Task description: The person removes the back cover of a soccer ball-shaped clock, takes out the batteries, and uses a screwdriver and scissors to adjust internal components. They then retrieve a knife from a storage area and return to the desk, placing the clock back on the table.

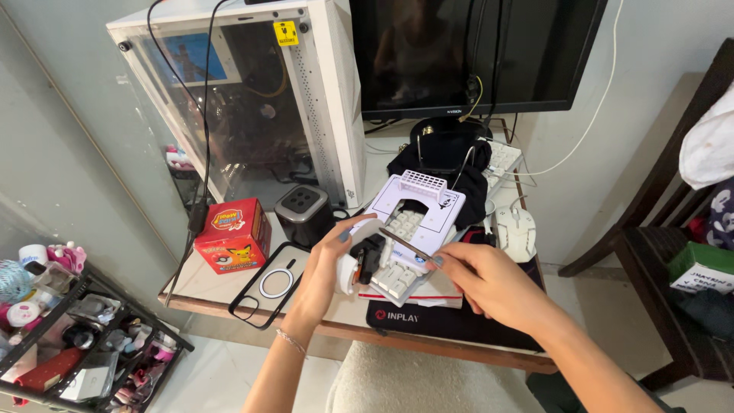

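My left hand (330, 256) grips a small white and black device (361, 268) at the front of the desk. My right hand (489, 283) pinches a thin metal tool (404, 243) whose tip points left, toward that device. Under both hands lies a white keyboard (397, 277), partly covered by a white sheet of card with a cut-out (432, 214). A white mouse (516, 229) lies just right of the card.
A white glass-sided computer case (260, 99) and a dark monitor (474, 53) stand at the back. A red box (229, 233), a black speaker (303, 212), a clear phone case (269, 287) and black cloth (451, 164) are on the desk. A cluttered rack (69, 329) stands left, a chair (673, 252) right.
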